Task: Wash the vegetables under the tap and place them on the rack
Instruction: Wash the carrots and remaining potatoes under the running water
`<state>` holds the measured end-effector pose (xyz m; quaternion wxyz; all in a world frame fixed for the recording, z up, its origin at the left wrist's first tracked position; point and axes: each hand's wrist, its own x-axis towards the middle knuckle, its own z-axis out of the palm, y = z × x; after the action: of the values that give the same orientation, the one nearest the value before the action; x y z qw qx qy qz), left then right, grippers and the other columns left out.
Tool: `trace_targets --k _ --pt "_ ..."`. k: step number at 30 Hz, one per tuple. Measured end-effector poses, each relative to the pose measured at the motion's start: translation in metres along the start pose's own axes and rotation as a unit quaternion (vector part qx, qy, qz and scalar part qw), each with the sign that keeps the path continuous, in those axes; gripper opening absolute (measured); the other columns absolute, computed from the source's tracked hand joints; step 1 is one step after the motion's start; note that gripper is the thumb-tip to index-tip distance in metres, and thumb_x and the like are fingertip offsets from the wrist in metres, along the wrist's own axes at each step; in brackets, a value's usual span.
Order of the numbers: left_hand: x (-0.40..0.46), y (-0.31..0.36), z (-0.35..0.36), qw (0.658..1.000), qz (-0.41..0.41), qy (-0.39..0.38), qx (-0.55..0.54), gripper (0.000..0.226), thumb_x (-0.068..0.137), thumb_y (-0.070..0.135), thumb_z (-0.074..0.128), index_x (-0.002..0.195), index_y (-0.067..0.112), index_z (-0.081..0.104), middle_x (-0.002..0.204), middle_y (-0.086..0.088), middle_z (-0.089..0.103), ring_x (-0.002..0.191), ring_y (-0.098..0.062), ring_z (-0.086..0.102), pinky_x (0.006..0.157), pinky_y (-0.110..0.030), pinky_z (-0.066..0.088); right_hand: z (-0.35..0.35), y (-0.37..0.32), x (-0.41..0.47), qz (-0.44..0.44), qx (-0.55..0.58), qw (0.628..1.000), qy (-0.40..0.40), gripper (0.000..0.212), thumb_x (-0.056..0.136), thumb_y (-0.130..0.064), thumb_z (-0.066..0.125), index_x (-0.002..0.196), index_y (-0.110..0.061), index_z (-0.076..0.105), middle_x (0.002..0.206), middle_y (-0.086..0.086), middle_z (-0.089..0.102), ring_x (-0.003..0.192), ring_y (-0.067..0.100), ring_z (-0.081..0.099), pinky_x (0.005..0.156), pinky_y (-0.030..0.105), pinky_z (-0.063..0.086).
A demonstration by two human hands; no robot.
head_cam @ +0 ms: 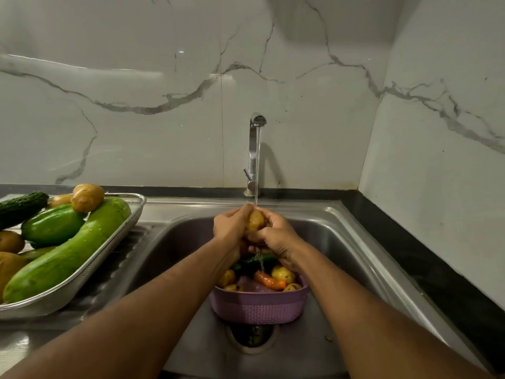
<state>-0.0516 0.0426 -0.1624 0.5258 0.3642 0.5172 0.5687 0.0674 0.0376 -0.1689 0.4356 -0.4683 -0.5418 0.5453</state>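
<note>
Holding a potato (255, 220) in both hands under the running tap (257, 151), over the steel sink (352, 242). Your left hand (231, 224) has its fingers curled round the potato's left side; your right hand (276, 235) wraps it from the right and below, thumb across the front. Water stream (257, 170) lands on top of the potato and runs off under your hands into the purple basket (258, 306) sitting in the sink bowl, directly below.

Basket contents: a carrot (270, 280), several small potatoes (283, 274), and a dark green vegetable (252, 261) partly hidden behind your wrists, can't tell which kind.

Rack (114, 239) is the steel mesh tray on the drainboard to your left, well apart from your hands. On it: a long pale green gourd (68, 253) lying diagonally, wet with droplets, a shorter green gourd (52, 225) beside it, a bitter gourd (23, 207) at the far left, and a big potato (87, 197) resting at the back against the long gourd. More potatoes at the left edge, cut off by the frame.
</note>
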Motion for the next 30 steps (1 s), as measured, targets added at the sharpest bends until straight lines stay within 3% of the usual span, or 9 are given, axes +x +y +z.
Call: trace_targets --k 4,11,14,16,19,21,23,27,30 --pt "-0.006 0.003 -0.001 0.996 0.015 -0.082 -0.002 0.026 0.102 0.032 0.062 0.12 0.015 0.069 0.108 -0.014 0.073 0.096 -0.027 0.074 0.063 -0.031 0.061 0.002 -0.003 -0.001 -0.015 0.015 0.999 0.039 0.055 0.091 -0.004 0.074 0.139 -0.027 0.058 0.12 0.012 0.066 0.095 0.03 0.075 0.066 0.032 0.064" --pt "-0.012 0.008 0.003 0.978 0.026 -0.204 0.026 0.029 0.109 0.016 0.045 0.135 0.011 0.057 0.121 -0.019 0.065 0.1 -0.028 0.069 0.067 -0.029 0.06 -0.006 0.0 0.001 -0.064 -0.044 0.991 0.113 0.048 0.087 -0.004 0.078 0.132 -0.018 0.065 0.11 0.01 0.072 0.089 0.03 0.075 0.054 0.024 0.058" --pt "-0.01 0.007 0.003 0.979 0.038 -0.196 0.034 0.028 0.107 0.016 0.049 0.134 0.013 0.058 0.12 -0.018 0.066 0.098 -0.027 0.069 0.066 -0.03 0.059 -0.005 0.0 0.003 -0.074 -0.06 0.988 0.119 0.045 0.088 -0.002 0.076 0.128 -0.018 0.066 0.109 0.008 0.071 0.093 0.028 0.074 0.063 0.03 0.063" --pt "-0.008 0.003 0.007 0.986 0.06 -0.148 0.041 0.023 0.107 0.02 0.052 0.127 0.018 0.063 0.115 -0.013 0.069 0.101 -0.026 0.07 0.072 -0.034 0.062 -0.001 -0.001 0.004 -0.093 -0.089 0.983 0.128 0.042 0.091 -0.004 0.074 0.128 -0.02 0.066 0.108 0.003 0.071 0.1 0.024 0.071 0.075 0.035 0.064" --pt "-0.006 -0.002 0.013 0.993 0.086 -0.075 0.03 0.016 0.105 0.03 0.056 0.109 0.025 0.07 0.106 -0.008 0.074 0.104 -0.026 0.072 0.083 -0.04 0.063 0.007 -0.001 0.005 -0.125 -0.129 0.973 0.146 0.04 0.095 -0.01 0.072 0.132 -0.023 0.066 0.102 -0.008 0.068 0.103 0.014 0.065 0.073 0.017 0.054" --pt "-0.007 0.0 0.013 0.997 0.064 -0.047 -0.027 0.018 0.104 0.033 0.059 0.105 0.022 0.073 0.101 -0.007 0.076 0.097 -0.022 0.074 0.075 -0.034 0.063 0.012 0.0 0.007 -0.141 -0.154 0.966 0.152 0.044 0.093 -0.01 0.073 0.134 -0.023 0.065 0.108 -0.005 0.071 0.105 0.015 0.066 0.079 0.021 0.057" --pt "-0.005 0.004 0.009 0.997 0.045 -0.027 -0.053 0.021 0.1 0.038 0.064 0.105 0.021 0.075 0.099 -0.007 0.076 0.093 -0.021 0.074 0.068 -0.031 0.062 0.016 -0.002 0.007 -0.143 -0.173 0.963 0.152 0.049 0.091 -0.009 0.076 0.137 -0.023 0.065 0.116 0.001 0.072 0.11 0.019 0.067 0.089 0.033 0.061" --pt "-0.004 0.007 0.001 0.996 0.026 -0.087 -0.028 0.027 0.103 0.036 0.059 0.117 0.016 0.072 0.103 -0.01 0.075 0.09 -0.022 0.073 0.063 -0.032 0.06 0.015 -0.002 0.008 -0.143 -0.169 0.963 0.156 0.056 0.088 -0.006 0.079 0.138 -0.025 0.063 0.119 -0.005 0.069 0.109 0.014 0.063 0.09 0.033 0.06" --pt "-0.004 0.007 0.001 0.986 0.046 -0.157 0.012 0.026 0.108 0.027 0.05 0.127 0.018 0.064 0.109 -0.011 0.071 0.092 -0.022 0.069 0.06 -0.029 0.057 0.006 -0.001 0.008 -0.128 -0.138 0.97 0.155 0.056 0.086 0.0 0.077 0.136 -0.024 0.065 0.117 0.001 0.071 0.108 0.02 0.067 0.083 0.041 0.064"
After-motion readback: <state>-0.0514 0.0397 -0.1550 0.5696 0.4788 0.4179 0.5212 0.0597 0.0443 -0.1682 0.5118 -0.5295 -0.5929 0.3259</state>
